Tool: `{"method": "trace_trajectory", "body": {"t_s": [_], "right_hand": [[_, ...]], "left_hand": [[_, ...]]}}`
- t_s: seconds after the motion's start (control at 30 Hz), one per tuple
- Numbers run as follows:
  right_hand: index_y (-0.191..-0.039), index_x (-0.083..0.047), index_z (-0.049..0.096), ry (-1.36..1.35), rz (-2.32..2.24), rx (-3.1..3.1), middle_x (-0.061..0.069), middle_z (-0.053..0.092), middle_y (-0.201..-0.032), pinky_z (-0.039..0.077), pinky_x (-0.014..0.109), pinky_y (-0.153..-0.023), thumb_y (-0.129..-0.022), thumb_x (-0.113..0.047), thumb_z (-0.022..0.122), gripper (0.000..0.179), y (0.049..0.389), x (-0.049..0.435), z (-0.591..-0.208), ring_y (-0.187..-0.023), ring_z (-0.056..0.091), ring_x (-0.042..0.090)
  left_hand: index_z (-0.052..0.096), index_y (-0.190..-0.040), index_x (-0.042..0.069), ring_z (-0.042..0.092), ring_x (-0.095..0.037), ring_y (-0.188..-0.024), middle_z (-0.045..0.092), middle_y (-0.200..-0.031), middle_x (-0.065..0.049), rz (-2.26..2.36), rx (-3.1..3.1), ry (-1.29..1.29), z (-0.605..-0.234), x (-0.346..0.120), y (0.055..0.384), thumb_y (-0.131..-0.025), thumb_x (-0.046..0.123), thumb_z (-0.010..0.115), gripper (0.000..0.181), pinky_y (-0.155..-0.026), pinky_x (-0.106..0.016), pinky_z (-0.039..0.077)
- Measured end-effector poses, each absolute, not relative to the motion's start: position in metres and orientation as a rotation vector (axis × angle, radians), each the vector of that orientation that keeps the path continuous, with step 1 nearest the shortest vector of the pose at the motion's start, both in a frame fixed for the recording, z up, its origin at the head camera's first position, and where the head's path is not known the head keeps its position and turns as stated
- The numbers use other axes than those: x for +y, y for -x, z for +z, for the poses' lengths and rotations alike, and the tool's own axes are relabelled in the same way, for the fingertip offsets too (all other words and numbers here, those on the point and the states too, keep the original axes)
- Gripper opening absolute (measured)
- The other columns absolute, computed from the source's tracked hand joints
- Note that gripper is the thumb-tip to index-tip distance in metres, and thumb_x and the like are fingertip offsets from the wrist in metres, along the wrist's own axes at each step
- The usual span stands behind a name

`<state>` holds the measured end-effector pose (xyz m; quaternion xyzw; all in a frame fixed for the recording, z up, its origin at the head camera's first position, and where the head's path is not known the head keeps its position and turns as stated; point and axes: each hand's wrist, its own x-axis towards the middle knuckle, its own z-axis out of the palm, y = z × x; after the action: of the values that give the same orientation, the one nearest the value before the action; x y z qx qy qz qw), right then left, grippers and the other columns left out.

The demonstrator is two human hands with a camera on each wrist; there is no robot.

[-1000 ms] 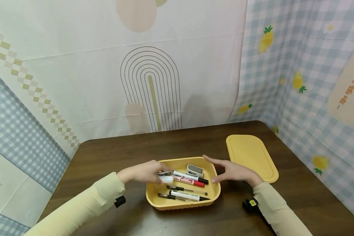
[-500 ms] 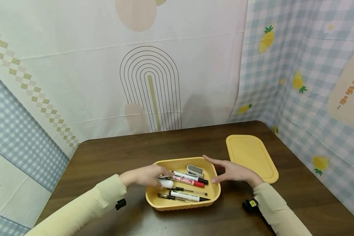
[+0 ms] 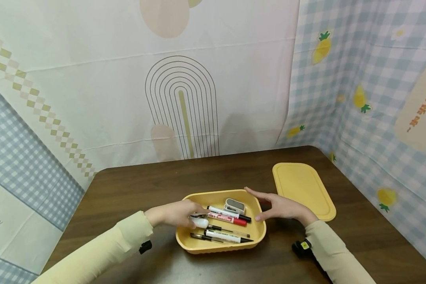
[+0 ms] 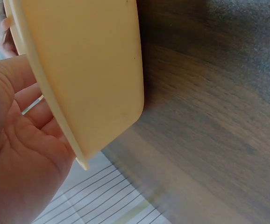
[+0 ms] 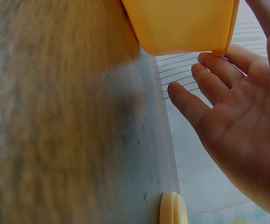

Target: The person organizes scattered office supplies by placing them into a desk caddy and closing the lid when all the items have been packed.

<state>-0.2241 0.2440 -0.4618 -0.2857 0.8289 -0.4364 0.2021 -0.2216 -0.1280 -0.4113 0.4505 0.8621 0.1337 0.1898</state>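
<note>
A yellow plastic box (image 3: 230,247) stands on the table with stationery inside. My left hand (image 3: 175,212) reaches over its left rim and holds a small white rounded object (image 3: 200,223); a shiny metallic part shows just behind that object, and the fingers partly hide both. In the left wrist view, the fingers (image 4: 39,112) pass behind the box rim. At the back right corner my right hand (image 3: 282,206) grips the box, thumb over the right rim and a finger along the back edge. The right wrist view shows the other fingers (image 5: 191,100) extended beside the corner.
Inside the box are a white marker with a black cap (image 3: 228,213), a red-capped marker (image 3: 226,218), a grey-topped white item (image 3: 235,205), a white pen (image 3: 225,236) and thin black pens. A yellow lid (image 3: 303,189) lies at the right. Cloth hangs behind the table.
My left hand has moved slightly toward the near side, and the white object has shifted the same way with it. The right hand and the box have stayed in place.
</note>
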Motion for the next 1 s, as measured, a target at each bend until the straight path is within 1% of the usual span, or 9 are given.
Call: {"method": "trace_trajectory", "body": {"t_s": [0.23, 0.47, 0.73, 0.83, 1.0], "right_hand": [[-0.162, -0.029, 0.023, 0.791, -1.205, 2.326, -0.002, 0.022, -0.165, 0.026, 0.055, -0.115, -0.090, -0.027, 0.078, 0.090, 0.223, 0.243, -0.461, -0.149, 0.024, 0.030], [-0.161, -0.029, 0.024, 0.774, -1.223, 2.312, -0.008, 0.023, -0.164, 0.024, 0.055, -0.116, -0.089, -0.026, 0.079, 0.090, 0.223, 0.243, -0.461, -0.149, 0.023, 0.025], [-0.161, -0.029, 0.024, 0.764, -1.232, 2.298, -0.008, 0.022, -0.164, 0.023, 0.056, -0.116, -0.089, -0.025, 0.079, 0.090, 0.223, 0.244, -0.460, -0.150, 0.022, 0.025], [-0.162, -0.028, 0.023, 0.771, -1.222, 2.302, -0.005, 0.022, -0.165, 0.023, 0.057, -0.116, -0.090, -0.026, 0.078, 0.090, 0.224, 0.243, -0.461, -0.150, 0.022, 0.027], [-0.162, -0.028, 0.023, 0.785, -1.218, 2.310, -0.003, 0.022, -0.166, 0.024, 0.058, -0.115, -0.091, -0.026, 0.077, 0.089, 0.225, 0.244, -0.462, -0.150, 0.022, 0.030]], "left_hand": [[0.059, -0.139, 0.001, 0.058, -0.014, -0.122, 0.065, -0.132, -0.007, 0.363, 2.431, -1.290, -0.412, -0.128, 0.223, -0.085, 0.003, 0.072, 0.056, -0.105, -0.033, 0.045], [0.060, -0.138, 0.002, 0.058, -0.014, -0.121, 0.066, -0.131, -0.006, 0.355, 2.435, -1.316, -0.411, -0.130, 0.224, -0.085, 0.003, 0.072, 0.054, -0.104, -0.033, 0.045], [0.061, -0.138, 0.001, 0.059, -0.024, -0.124, 0.061, -0.139, -0.008, 0.431, 2.459, -1.272, -0.403, -0.132, 0.226, -0.090, 0.003, 0.071, 0.050, -0.104, -0.039, 0.047], [0.061, -0.138, 0.001, 0.061, -0.025, -0.121, 0.061, -0.139, -0.008, 0.457, 2.457, -1.278, -0.399, -0.133, 0.227, -0.090, 0.002, 0.071, 0.049, -0.102, -0.039, 0.048], [0.061, -0.138, 0.001, 0.058, -0.026, -0.125, 0.061, -0.138, -0.010, 0.479, 2.467, -1.289, -0.393, -0.135, 0.227, -0.091, 0.000, 0.069, 0.047, -0.105, -0.042, 0.046]]}}
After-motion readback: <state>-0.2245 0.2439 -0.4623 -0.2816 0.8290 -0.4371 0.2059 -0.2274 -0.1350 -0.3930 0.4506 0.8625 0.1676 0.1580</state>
